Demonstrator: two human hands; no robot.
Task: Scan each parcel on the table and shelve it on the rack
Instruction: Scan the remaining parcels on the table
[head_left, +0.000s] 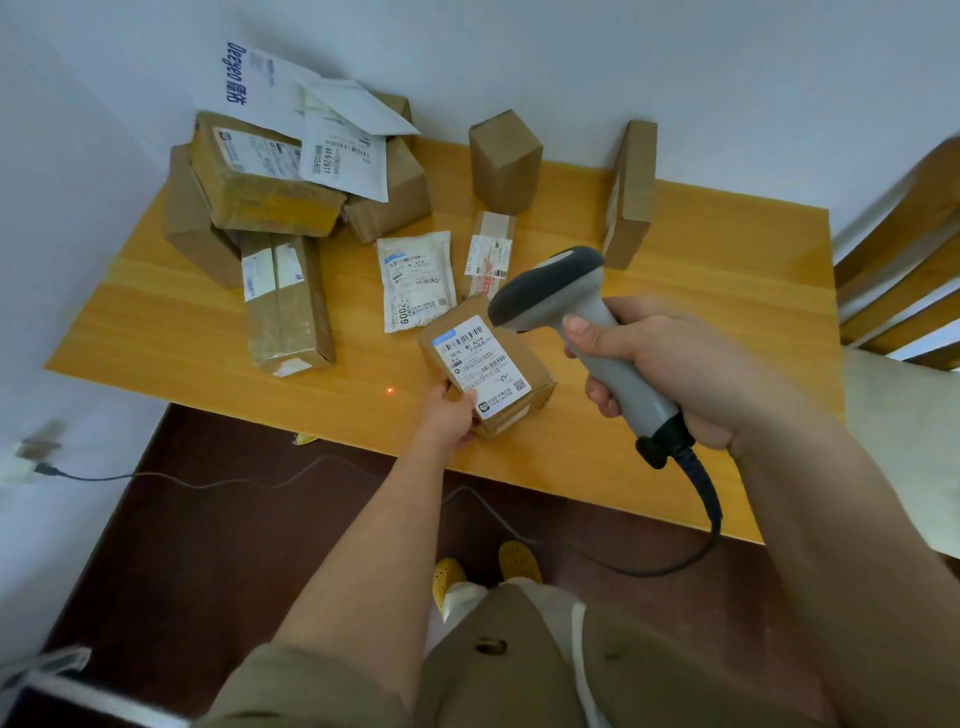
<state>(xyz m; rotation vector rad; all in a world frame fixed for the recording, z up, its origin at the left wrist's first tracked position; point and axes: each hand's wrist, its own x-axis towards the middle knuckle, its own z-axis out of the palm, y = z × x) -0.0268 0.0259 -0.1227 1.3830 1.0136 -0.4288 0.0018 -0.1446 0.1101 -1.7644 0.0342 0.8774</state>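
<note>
A small brown parcel with a white barcode label lies near the front edge of the wooden table. My left hand grips its near left corner. My right hand grips a grey handheld scanner above and right of the parcel, with its head turned toward the label. A red laser dot falls on the table left of the parcel. A white pouch parcel and a small taped box lie just behind it.
A pile of cardboard boxes and white mailers fills the table's back left. A long box lies in front of it. Two boxes stand upright at the back. A wooden chair is at right. Cables run over the dark floor.
</note>
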